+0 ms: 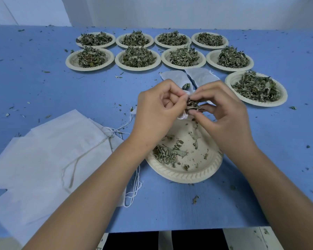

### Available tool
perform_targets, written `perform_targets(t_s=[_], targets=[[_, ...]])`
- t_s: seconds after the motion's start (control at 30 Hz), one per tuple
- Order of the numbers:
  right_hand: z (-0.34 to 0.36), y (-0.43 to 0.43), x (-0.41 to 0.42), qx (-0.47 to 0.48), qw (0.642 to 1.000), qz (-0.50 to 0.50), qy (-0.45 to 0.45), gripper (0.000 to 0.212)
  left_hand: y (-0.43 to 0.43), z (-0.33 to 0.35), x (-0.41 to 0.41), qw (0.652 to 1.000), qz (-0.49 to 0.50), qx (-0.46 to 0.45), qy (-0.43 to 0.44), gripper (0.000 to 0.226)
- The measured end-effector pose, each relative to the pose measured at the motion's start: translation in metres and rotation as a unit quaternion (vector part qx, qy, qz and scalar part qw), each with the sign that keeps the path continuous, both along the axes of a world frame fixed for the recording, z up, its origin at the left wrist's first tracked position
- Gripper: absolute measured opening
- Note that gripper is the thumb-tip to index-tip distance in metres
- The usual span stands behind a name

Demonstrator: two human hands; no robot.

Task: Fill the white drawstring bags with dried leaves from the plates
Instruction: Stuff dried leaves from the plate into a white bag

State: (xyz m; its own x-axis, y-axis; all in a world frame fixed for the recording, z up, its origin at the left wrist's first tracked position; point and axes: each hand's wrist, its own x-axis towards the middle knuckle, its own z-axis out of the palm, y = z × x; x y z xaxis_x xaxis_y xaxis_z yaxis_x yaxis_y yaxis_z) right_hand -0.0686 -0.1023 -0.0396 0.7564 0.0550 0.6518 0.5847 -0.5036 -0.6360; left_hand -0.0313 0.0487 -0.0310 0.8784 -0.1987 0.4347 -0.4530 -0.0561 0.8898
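Left hand [157, 107] pinches the drawstring bag [183, 116] at its mouth, seemingly holding it open, though it is mostly hidden | right hand [222, 112] pinches a clump of dried leaves [192, 106] at that mouth | both above the near plate [188, 175], likely so spills land there | spare bags [52, 150] lie left on the tabletop [43, 78].

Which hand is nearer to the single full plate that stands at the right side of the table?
Right. The right hand, pinching dried leaves, is close to the full plate, at its left; the left hand, holding a white bag, lies further left, past the right one.
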Motion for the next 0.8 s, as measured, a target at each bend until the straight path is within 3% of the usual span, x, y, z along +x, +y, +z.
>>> perform_targets(t_s=[0.13, 0.23, 0.37, 0.5, 0.6, 0.7, 0.8], targets=[[-0.0002, 0.0015, -0.0022, 0.011, 0.997, -0.056, -0.050, 0.013, -0.0025, -0.0016, -0.0009, 1.000, -0.013, 0.006, -0.008, 0.012], [-0.0016, 0.0056, -0.0014, -0.070, 0.991, -0.079, -0.084, 0.008, -0.0020, -0.0021, -0.0021, 0.999, -0.034, -0.004, -0.008, 0.008], [-0.0033, 0.0050, 0.0008, -0.150, 0.986, -0.051, -0.058, 0.013, -0.0016, -0.0020, -0.0025, 0.999, -0.041, -0.007, -0.002, 0.009], [0.0008, 0.0006, 0.0000, -0.071, 0.996, -0.014, -0.045, 0.026, 0.0030, 0.0004, 0.0019, 0.999, 0.007, -0.039, 0.002, 0.013], [0.0034, 0.0006, -0.0029, -0.035, 0.996, -0.029, -0.076, 0.016, 0.0036, 0.0001, 0.0036, 0.999, 0.023, -0.041, 0.013, 0.015], [0.0028, 0.0010, -0.0052, -0.141, 0.979, -0.065, -0.133, 0.012, 0.0031, -0.0003, 0.0032, 0.999, 0.022, -0.038, 0.018, 0.014], [0.0024, 0.0049, -0.0048, -0.230, 0.964, -0.086, -0.104, 0.025, 0.0038, 0.0002, 0.0027, 0.999, 0.013, -0.041, 0.018, 0.015]])
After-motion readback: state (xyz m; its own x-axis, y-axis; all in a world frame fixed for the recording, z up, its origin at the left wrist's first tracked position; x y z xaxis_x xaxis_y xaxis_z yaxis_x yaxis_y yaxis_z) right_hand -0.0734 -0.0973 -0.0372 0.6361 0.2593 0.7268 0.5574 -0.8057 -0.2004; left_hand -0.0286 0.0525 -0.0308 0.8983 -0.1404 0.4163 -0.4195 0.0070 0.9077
